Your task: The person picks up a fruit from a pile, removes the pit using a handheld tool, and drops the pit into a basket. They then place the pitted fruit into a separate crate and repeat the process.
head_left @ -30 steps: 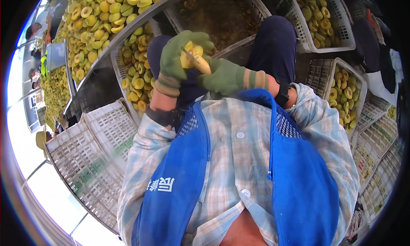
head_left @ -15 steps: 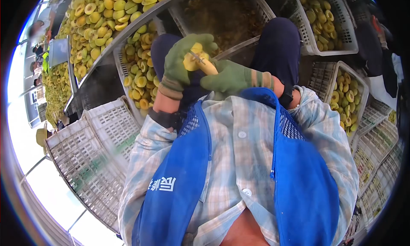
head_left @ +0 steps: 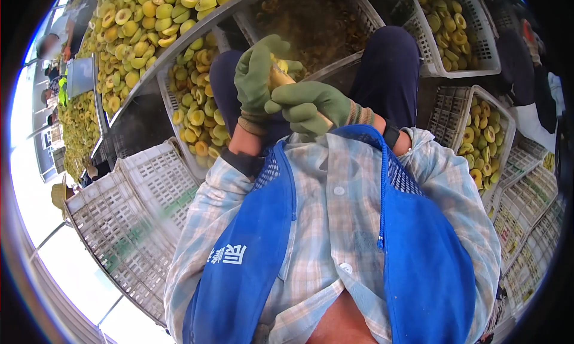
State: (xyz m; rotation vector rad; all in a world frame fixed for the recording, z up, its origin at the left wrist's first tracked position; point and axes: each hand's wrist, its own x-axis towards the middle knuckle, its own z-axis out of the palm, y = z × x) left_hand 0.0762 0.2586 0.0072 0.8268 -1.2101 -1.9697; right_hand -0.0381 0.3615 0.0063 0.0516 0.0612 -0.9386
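Green-gloved right hand (head_left: 314, 103) at four o'clock from the matching green-gloved left hand (head_left: 254, 75), both grasping. In the right: a tan, rod-shaped, wooden-looking tool handle (head_left: 281, 77), angled toward ten o'clock, tip hidden. In the left: rounded yellow-green fruit (head_left: 292, 65), two o'clock from that palm. Apparently applying tool to fruit, calling for a steady left grip.

The 2 gloves (head_left: 314, 102) are matt cloth, the tool handle (head_left: 280, 77) smooth; shirt (head_left: 314, 212), matt cloth; vest (head_left: 427, 254), cloth and mesh; left crate (head_left: 125, 224), plastic; table's far rim (head_left: 212, 22), metal.
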